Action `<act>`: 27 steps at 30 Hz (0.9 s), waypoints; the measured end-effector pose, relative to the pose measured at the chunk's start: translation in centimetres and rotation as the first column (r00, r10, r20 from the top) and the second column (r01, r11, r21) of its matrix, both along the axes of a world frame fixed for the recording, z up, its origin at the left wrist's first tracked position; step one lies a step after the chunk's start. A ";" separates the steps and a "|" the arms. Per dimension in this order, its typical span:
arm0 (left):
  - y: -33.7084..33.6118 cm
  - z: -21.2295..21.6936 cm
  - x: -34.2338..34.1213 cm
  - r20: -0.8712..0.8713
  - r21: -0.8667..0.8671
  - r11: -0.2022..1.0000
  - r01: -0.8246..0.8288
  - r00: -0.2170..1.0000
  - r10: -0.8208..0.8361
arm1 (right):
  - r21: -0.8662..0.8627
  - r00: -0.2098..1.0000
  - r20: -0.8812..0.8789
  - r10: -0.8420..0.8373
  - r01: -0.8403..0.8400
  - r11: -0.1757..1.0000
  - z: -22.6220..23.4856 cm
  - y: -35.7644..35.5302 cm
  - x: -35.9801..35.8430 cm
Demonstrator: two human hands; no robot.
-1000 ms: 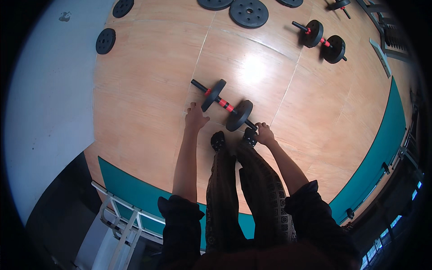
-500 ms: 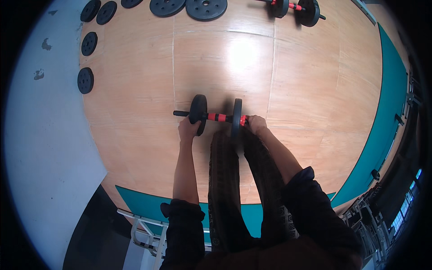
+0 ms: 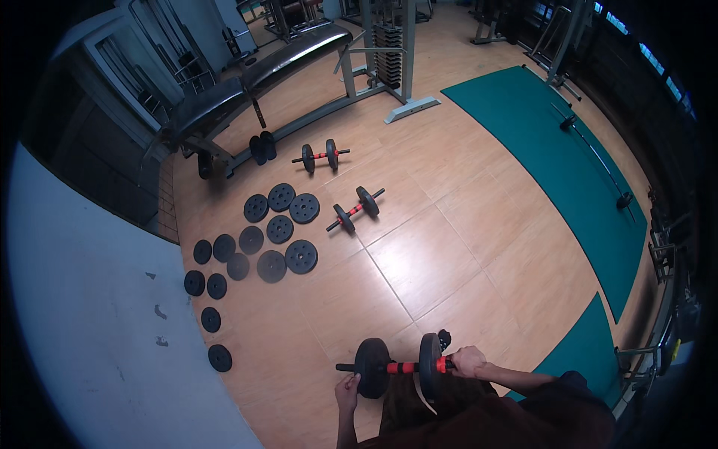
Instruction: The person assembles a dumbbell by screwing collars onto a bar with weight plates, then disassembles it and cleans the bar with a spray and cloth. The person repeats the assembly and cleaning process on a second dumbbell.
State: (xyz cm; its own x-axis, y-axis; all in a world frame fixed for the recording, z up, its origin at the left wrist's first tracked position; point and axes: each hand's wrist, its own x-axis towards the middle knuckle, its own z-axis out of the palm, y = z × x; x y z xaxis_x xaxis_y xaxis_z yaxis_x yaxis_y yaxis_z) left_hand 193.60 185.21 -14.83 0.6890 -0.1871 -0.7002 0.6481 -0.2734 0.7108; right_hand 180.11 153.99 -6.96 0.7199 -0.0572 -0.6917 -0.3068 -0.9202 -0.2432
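Dumbbell point(image 3: 404, 367), one, black with red-and-black grip: hanging or resting above the lap, I cannot tell which; its long axis is running left to right between the hands.

Right hand point(image 3: 470, 362): clamping round the bar end, just outside the red collar point(image 3: 442, 364); dumbbell lying to its left.

Left hand point(image 3: 347, 392): touching the lower left edge of the left plate point(image 3: 372, 368), just below the bare bar end point(image 3: 345, 367); dumbbell lying to its right. Whether its fingers are pinching or merely resting, I cannot tell.

Floor point(image 3: 516, 247), tan: bearing loose weight plates point(image 3: 301, 257) and two more dumbbells point(image 3: 356, 210).

Room: green mat point(image 3: 516, 127) carrying a barbell point(image 3: 597, 159); padded bench point(image 3: 292, 60) standing beyond; white wall point(image 3: 97, 299) rising at left.
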 end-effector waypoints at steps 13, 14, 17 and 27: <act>-31.6 14.0 -13.0 -0.152 -0.728 0.627 0.279 0.826 -0.544 | -0.030 0.644 0.249 -0.723 0.751 0.659 11.6 -7.7 -28.4; -33.6 14.6 -14.5 -0.118 -0.729 0.594 0.340 0.792 -0.599 | -0.023 0.586 0.272 -0.763 0.797 0.604 12.1 -8.3 -30.4; -39.2 15.8 -19.1 -0.021 -0.722 0.480 0.499 0.678 -0.735 | -0.029 0.430 0.370 -0.823 0.891 0.452 13.4 -10.2 -35.9; -61.9 15.6 -34.2 0.125 -0.733 0.139 0.666 0.333 -0.934 | 0.148 -0.028 0.314 -0.949 0.989 0.019 13.7 -20.3 -49.3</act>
State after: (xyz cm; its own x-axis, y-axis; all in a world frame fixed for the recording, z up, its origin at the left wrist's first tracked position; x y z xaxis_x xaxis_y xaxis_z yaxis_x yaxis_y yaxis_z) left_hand 159.45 123.30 0.76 -0.3623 -0.8993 -0.2449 0.5080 -0.4108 0.7571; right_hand 130.79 133.72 6.73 0.0243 -0.9022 -0.4307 -0.8655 0.1966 -0.4608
